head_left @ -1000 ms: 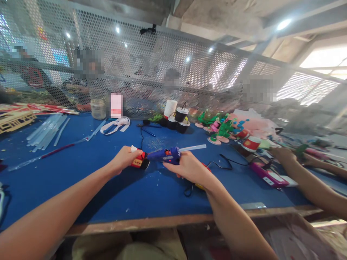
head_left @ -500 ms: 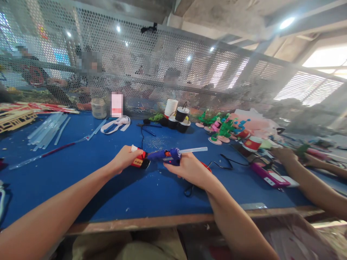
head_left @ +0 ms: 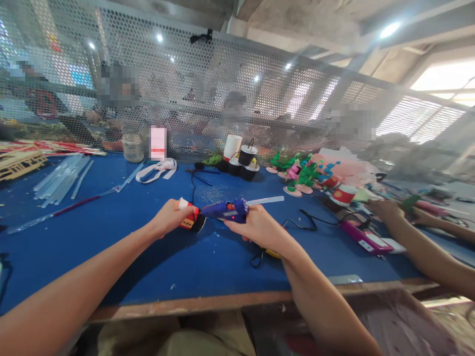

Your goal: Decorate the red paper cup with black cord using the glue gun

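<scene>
My left hand (head_left: 167,217) is closed around a small red paper cup (head_left: 190,218) with gold marks, tipped on its side so its black end points right. In my right hand (head_left: 261,225) is a blue hot glue gun (head_left: 228,211), its nozzle close against the cup's black end; whether they touch I cannot tell. A clear glue stick (head_left: 265,200) juts from the back of the gun, and a small red light shows on its body. My right fingers wrap the handle and hide most of it.
Glue sticks (head_left: 62,178) lie at the left, near a glass jar (head_left: 132,148) and white ribbon (head_left: 156,170). Black-filled cups (head_left: 248,155) stand at the back. Green craft plants (head_left: 306,175), a purple power strip (head_left: 365,237) and another person's arm (head_left: 419,240) are on the right.
The glue gun has turned slightly, its nozzle now nearer the cup's black end. The cup has hardly moved. The whole view has shifted a little.
</scene>
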`<state>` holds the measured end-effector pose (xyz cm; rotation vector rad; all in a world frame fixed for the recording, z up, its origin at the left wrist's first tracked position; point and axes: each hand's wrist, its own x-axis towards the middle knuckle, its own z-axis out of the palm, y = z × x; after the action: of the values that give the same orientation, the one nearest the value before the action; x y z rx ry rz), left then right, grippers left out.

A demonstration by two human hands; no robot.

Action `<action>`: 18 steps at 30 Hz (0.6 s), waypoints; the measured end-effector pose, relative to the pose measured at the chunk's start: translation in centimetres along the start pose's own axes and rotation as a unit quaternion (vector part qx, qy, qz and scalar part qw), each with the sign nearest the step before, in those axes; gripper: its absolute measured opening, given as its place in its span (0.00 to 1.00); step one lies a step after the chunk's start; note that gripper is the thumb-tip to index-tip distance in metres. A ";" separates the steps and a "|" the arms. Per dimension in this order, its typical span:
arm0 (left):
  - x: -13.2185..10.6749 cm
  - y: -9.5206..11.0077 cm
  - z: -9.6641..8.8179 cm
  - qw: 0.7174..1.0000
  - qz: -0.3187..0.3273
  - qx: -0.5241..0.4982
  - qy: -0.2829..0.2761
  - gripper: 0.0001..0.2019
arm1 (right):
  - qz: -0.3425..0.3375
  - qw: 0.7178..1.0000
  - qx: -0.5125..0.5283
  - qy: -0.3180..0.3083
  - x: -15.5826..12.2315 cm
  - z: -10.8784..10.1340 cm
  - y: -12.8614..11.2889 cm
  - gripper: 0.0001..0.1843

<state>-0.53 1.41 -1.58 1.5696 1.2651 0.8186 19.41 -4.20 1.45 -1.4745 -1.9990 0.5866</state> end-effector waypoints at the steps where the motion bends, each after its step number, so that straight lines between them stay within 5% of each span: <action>1: 0.0 0.0 0.0 1.000 0.001 0.002 0.000 0.13 | 0.001 1.000 0.001 -0.001 0.0 0.0 0.0 0.13; 18: 0.0 -0.2 -0.3 0.998 0.037 0.013 -0.049 0.13 | 0.068 0.997 0.002 -0.027 0.6 -0.8 0.1 0.14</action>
<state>-0.87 1.51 -1.65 1.6665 1.1572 0.7651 19.87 -3.55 2.08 -1.6165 -1.9466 0.6934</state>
